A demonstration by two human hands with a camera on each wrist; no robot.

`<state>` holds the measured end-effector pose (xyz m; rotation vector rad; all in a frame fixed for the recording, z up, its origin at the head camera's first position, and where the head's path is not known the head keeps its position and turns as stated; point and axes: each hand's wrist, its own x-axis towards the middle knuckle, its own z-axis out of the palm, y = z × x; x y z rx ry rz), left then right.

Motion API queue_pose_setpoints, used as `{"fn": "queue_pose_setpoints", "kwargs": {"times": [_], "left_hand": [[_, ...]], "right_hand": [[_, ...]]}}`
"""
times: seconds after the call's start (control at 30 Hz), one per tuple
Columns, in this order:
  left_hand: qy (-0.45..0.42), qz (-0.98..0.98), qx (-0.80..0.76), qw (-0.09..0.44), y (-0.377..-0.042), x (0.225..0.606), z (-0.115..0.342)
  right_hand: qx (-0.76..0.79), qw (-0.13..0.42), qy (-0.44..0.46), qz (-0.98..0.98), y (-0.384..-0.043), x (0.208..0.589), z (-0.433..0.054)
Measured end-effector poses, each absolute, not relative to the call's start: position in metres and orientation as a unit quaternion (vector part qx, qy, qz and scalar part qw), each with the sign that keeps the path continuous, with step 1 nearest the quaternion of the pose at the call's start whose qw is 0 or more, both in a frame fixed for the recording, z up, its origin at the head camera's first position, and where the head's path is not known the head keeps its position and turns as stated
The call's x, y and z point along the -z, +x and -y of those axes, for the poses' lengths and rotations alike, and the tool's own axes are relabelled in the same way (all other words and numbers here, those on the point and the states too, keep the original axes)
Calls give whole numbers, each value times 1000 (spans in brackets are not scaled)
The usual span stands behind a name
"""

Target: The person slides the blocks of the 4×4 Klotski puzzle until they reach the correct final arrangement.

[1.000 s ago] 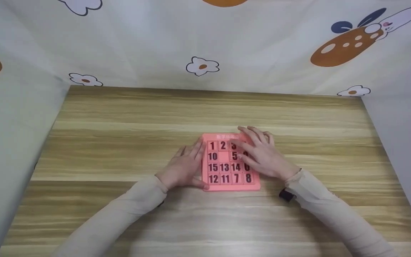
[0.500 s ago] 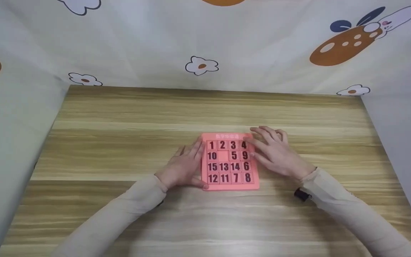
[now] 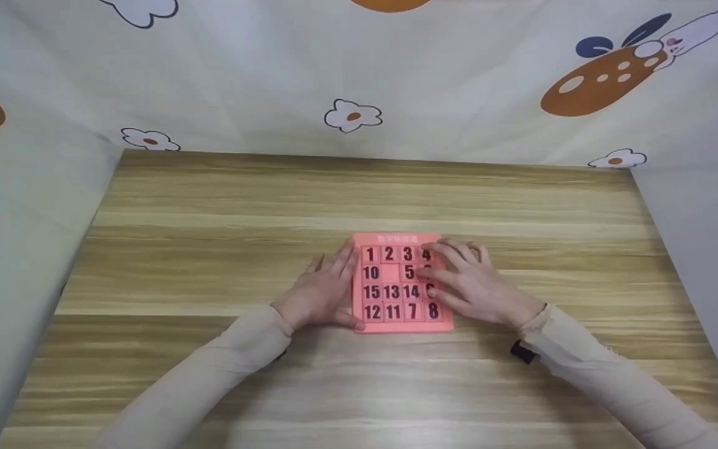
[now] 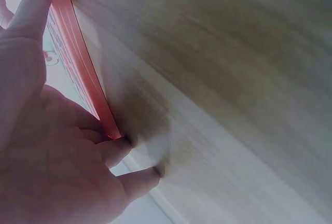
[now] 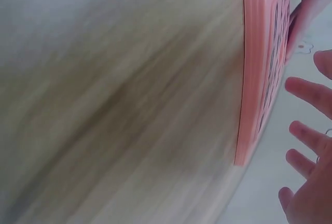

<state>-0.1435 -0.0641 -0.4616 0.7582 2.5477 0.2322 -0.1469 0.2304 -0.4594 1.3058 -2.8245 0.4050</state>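
Note:
A pink sliding number puzzle lies flat on the wooden table, its black-numbered tiles in rows. The top row reads 1, 2, 3, 4, and a gap shows right of the 10 tile. Along the puzzle's left edge rests my left hand, fingers extended and thumb at the near left corner. In the left wrist view, two of its fingertips reach down to the table past the puzzle's frame. My right hand hovers over the right side with fingers spread, hiding the 9 and part of the 6. No tile is pinched.
The wood-grain table stretches around the puzzle on all sides. A pale cloth wall printed with flowers and a carrot stands at the back, and plain pale panels flank the left and right.
My right hand drew back to the right off the tiles, then came in again over the right column, a little nearer the body. The left hand and the visible tiles kept their places.

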Motion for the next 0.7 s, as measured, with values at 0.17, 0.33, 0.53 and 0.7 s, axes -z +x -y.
{"fn": "queue_pose_setpoints", "kwargs": {"times": [0.17,0.33,0.53,0.7], "left_hand": [[278,-927,-91,234,-143,460,65],[281,-927,-88,233,-143,461,64],[280,-926,-89,236,-143,461,64],[276,-927,-91,238,-143,460,65]], "right_hand": [[-119,-28,425,897,-146,462,-214],[-126,-18,457,880,-145,466,-205],[-180,31,487,854,-144,465,-215],[-155,15,446,881,-145,462,-223]]}}
